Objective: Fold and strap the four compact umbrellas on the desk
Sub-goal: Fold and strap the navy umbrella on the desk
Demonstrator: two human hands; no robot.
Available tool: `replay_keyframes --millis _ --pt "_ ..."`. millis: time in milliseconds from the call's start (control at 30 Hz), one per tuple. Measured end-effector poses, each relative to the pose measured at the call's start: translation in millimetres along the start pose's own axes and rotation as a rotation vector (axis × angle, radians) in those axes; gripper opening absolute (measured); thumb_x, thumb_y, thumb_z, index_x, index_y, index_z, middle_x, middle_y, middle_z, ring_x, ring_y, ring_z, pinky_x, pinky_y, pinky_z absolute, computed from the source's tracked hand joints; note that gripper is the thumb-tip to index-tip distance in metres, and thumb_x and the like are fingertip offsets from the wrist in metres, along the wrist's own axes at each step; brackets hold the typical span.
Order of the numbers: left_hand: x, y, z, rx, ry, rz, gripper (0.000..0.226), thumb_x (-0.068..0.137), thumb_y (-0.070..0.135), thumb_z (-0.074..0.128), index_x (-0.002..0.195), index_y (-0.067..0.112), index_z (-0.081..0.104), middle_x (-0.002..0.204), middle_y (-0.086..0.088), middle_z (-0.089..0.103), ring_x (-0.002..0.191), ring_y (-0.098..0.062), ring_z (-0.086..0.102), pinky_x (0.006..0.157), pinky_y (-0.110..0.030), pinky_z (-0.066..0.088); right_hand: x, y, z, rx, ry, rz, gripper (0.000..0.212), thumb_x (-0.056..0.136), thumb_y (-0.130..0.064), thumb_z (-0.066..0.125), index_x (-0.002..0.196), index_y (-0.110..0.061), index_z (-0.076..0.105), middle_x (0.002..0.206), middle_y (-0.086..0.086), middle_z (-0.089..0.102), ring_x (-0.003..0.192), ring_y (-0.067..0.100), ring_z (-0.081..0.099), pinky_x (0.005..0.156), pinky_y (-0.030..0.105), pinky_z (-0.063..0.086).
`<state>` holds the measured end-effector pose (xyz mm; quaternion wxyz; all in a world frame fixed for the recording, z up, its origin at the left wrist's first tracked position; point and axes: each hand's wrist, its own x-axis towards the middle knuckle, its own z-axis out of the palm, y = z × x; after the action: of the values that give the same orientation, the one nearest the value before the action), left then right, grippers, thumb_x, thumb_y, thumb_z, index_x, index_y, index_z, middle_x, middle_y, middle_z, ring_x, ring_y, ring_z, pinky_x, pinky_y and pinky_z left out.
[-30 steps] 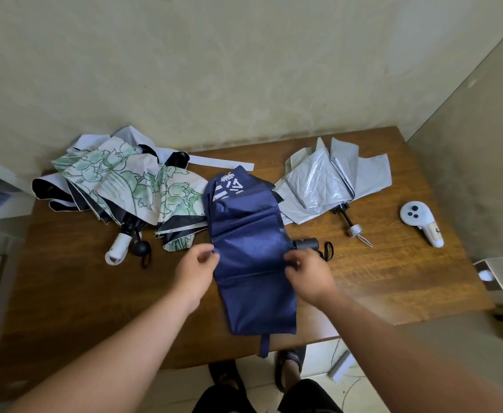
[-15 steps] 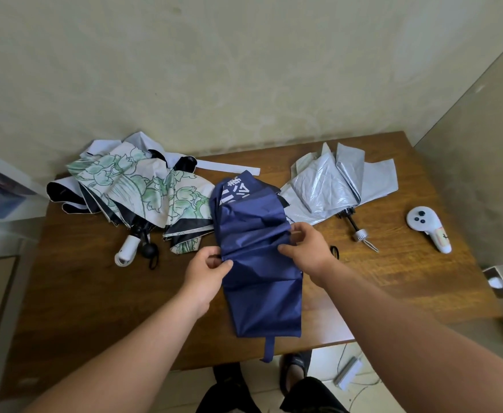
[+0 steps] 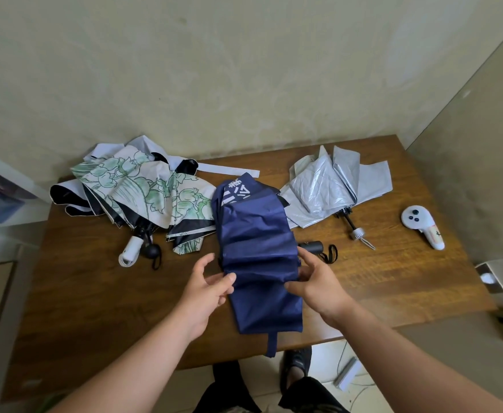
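A navy blue umbrella (image 3: 259, 257) lies collapsed along the middle of the wooden desk (image 3: 393, 278), its pleated canopy loose and its strap (image 3: 272, 342) hanging over the front edge. My left hand (image 3: 207, 286) pinches the canopy's left edge. My right hand (image 3: 315, 283) pinches the right edge, thumb on the cloth. The navy umbrella's black handle (image 3: 312, 247) shows just beyond my right hand. A green floral umbrella (image 3: 142, 192) sprawls unfolded at the back left over a white one (image 3: 142, 144). A silver umbrella (image 3: 330, 186) lies unfolded at the back right.
A white handheld controller (image 3: 421, 226) rests near the desk's right edge. A white handle (image 3: 131, 251) and a black knob with cord (image 3: 151, 253) stick out of the left pile. Walls close in behind and to the right. My feet show under the desk.
My right hand came down from the canopy's upper right edge to its lower right edge, uncovering the black handle. My left hand stayed on the left edge. The view shifted slightly.
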<state>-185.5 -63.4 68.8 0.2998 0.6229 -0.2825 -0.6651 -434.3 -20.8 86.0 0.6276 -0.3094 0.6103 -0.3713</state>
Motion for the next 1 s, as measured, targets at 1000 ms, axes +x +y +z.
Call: replay_keyframes --millis 1000 --pt "-27 -84 -4 0.552 0.023 -0.109 0.024 0.102 0.009 0.061 0.110 0.029 0.070 0.108 0.006 0.073 0.082 -0.012 0.076 0.076 -0.027 0.056 -42 111 10 -0.369 0.253 0.307 0.026 0.084 -0.016 0.069 0.108 -0.024 0.073 0.097 0.001 0.075 0.082 0.022 0.075 0.084 0.048 0.062"
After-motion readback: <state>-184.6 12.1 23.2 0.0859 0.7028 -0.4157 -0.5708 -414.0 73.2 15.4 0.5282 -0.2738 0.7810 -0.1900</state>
